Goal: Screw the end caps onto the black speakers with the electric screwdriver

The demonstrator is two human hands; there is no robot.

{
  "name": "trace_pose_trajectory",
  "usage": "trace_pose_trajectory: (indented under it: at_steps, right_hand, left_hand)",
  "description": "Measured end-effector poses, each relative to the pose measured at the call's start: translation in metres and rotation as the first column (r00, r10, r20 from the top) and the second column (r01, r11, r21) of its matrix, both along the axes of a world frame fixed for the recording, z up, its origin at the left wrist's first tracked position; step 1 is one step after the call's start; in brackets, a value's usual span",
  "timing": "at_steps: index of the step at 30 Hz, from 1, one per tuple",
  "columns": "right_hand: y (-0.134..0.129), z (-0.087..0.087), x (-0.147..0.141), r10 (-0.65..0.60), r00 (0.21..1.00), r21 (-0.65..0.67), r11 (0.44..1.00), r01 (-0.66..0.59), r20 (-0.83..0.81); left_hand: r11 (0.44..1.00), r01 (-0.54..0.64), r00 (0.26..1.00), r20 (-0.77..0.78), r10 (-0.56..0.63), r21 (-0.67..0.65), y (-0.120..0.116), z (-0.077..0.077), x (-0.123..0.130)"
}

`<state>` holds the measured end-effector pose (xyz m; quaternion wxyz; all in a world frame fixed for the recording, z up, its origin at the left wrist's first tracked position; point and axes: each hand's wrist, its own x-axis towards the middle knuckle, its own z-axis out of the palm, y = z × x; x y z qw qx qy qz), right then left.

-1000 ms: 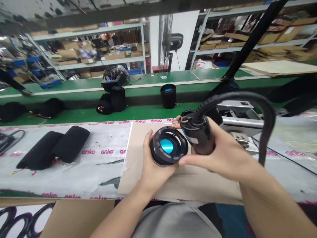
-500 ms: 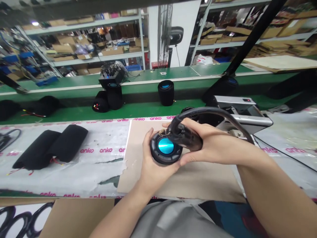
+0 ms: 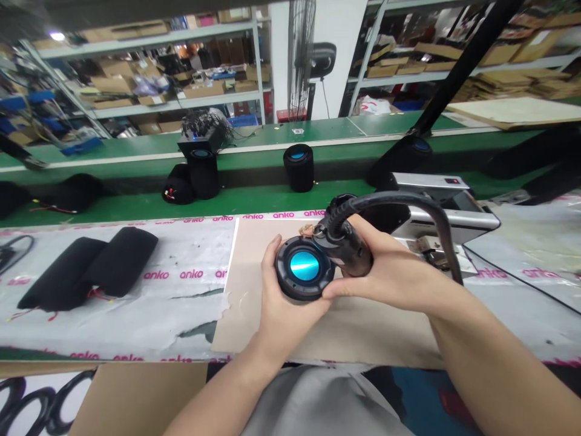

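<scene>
A round black speaker with a shiny blue disc on top stands over a brown cardboard sheet. My left hand wraps round its left and near side. In my right hand is a black corded tool, held close against the speaker's right side; the right thumb touches the speaker's rim. The tool's tip is hidden. A thick black hose arches from the tool over my right wrist.
Two black fabric-covered cylinders with red wires lie at the left. Another speaker stands on the green bench behind. A silver machine sits at the right. Black rings lie at the lower left.
The tool in my right hand has shifted slightly right and tilted more upright, baring more of the speaker's top. The hose arches farther right. My left hand stays round the speaker.
</scene>
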<state>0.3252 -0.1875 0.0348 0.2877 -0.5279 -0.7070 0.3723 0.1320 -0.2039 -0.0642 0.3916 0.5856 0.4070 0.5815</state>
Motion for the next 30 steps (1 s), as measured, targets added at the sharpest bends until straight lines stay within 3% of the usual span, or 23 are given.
trace_pose_trajectory:
  at_steps: [6,11,15,24,30]
  right_hand:
    - [0.0,0.005,0.0,0.035,0.994,0.039,0.998,-0.04,0.104]
    - [0.005,0.009,0.003,0.06,0.986,-0.023,0.998,-0.057,0.155]
    - [0.008,0.013,0.004,0.089,0.978,-0.025,0.996,-0.086,0.186]
    - [-0.017,0.004,-0.009,-0.062,0.963,0.035,0.998,0.055,0.264]
    - [0.012,0.026,-0.002,0.245,0.955,-0.095,0.968,-0.232,0.165]
  left_hand:
    - [1.0,0.001,1.0,0.009,-0.001,0.023,0.003,0.003,0.002]
    - [1.0,-0.024,0.999,-0.033,0.023,-0.011,-0.002,0.001,0.002]
    - [0.999,0.043,0.995,-0.092,-0.045,-0.025,-0.004,0.002,-0.011]
    - [0.987,0.088,0.966,-0.253,-0.051,0.138,0.01,-0.007,-0.029]
    - [0.978,0.101,0.963,-0.265,-0.05,0.184,0.012,-0.012,-0.032]
